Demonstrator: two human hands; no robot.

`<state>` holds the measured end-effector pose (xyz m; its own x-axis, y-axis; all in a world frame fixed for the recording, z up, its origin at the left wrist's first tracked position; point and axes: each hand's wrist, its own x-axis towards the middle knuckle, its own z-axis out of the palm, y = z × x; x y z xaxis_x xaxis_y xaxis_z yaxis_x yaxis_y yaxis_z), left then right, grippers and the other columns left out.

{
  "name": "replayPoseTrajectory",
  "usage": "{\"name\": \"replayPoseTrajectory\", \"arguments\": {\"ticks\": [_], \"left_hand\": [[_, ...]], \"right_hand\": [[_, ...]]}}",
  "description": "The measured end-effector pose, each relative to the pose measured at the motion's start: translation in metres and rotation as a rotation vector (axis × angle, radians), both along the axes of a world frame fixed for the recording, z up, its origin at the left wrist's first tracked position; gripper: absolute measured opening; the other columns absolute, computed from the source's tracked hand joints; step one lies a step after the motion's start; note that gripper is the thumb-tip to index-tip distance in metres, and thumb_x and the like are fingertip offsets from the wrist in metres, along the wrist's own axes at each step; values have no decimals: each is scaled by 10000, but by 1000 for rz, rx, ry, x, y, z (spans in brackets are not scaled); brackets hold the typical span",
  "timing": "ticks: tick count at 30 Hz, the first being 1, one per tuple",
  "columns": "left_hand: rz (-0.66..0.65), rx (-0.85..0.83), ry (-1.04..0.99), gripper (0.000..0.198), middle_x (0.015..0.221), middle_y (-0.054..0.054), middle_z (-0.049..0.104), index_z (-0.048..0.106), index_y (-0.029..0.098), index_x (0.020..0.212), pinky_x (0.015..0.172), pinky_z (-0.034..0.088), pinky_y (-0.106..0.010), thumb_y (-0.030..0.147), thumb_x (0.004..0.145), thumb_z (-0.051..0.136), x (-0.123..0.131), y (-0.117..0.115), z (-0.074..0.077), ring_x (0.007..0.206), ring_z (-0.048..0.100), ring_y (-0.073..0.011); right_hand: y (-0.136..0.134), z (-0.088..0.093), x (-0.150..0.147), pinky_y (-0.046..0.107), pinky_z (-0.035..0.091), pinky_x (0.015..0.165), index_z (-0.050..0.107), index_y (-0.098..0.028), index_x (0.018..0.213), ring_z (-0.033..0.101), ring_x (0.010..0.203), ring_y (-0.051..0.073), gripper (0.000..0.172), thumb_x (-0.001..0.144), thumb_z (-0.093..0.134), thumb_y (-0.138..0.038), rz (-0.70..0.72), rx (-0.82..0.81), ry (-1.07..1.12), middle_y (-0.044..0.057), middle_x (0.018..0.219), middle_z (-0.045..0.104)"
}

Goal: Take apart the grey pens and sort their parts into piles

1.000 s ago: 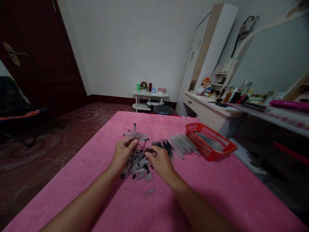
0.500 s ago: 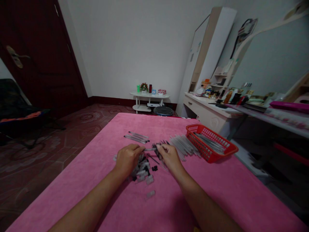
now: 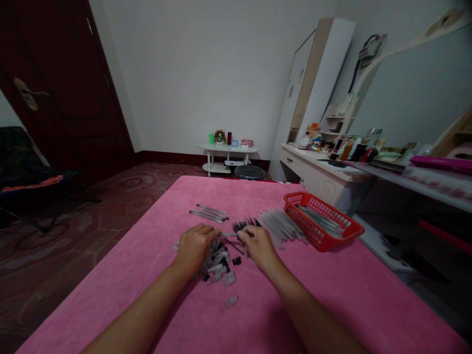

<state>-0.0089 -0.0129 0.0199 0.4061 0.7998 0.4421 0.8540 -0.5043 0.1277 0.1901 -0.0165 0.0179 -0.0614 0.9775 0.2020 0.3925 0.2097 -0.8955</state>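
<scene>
My left hand (image 3: pixel 195 244) and my right hand (image 3: pixel 258 243) meet over a pink-covered table (image 3: pixel 332 295), fingers curled. Between them they pinch a thin grey pen barrel (image 3: pixel 229 235) held level. Under the left hand lies a heap of clear and black pen caps (image 3: pixel 219 263). One loose clear cap (image 3: pixel 230 301) lies nearer me. Behind the right hand are black refills (image 3: pixel 246 224) and a pile of clear pen tubes (image 3: pixel 280 223). A few finished pens (image 3: pixel 208 212) lie apart at the back left.
A red plastic basket (image 3: pixel 342 236) holding several pens stands at the right of the table. Beyond are a white dressing table (image 3: pixel 313 169) crowded with bottles, a small white side table (image 3: pixel 228 150), a dark door (image 3: pixel 55 98) and a tiled floor.
My left hand has lowered an upright pen to level. My right hand has moved up from the cap heap to meet it. Both hands now hold the barrel between them.
</scene>
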Motion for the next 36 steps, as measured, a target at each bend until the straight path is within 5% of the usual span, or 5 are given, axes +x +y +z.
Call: {"name": "replayPoseTrajectory", "arguments": {"ticks": [5, 10, 24, 36], "left_hand": [[-8, -6, 27, 287, 899, -66, 696, 694, 241, 1026, 695, 399, -311, 172, 854, 475, 0, 1, 1, 856, 589, -228], [7, 12, 76, 292, 892, -56, 697, 689, 256, 1036, 695, 401, -300, 173, 862, 469, 0, 1, 1, 851, 594, -215], [12, -2, 63, 297, 909, -50, 699, 688, 260, 1036, 680, 395, -294, 171, 864, 463, 0, 0, 1, 847, 595, -215], [5, 0, 42, 290, 904, -43, 697, 693, 266, 1024, 670, 378, -290, 184, 861, 468, -1, 2, 0, 841, 591, -217]], "right_hand": [[1, -3, 1, 204, 396, 490, 652, -157, 825, 553, 522, 113, 141, 727, 617, -252, -2, 78, -3, 3, 670, 647], [1, -4, 1, 209, 377, 482, 636, -163, 701, 560, 519, 126, 206, 811, 521, -293, -18, 62, -85, 10, 605, 631], [0, -2, 1, 218, 403, 514, 688, -171, 869, 584, 573, 139, 192, 758, 608, -305, -72, 86, -112, 20, 689, 676], [2, -7, 2, 215, 379, 489, 677, -164, 766, 561, 531, 132, 210, 807, 560, -334, -69, 73, -145, 11, 590, 629]]}}
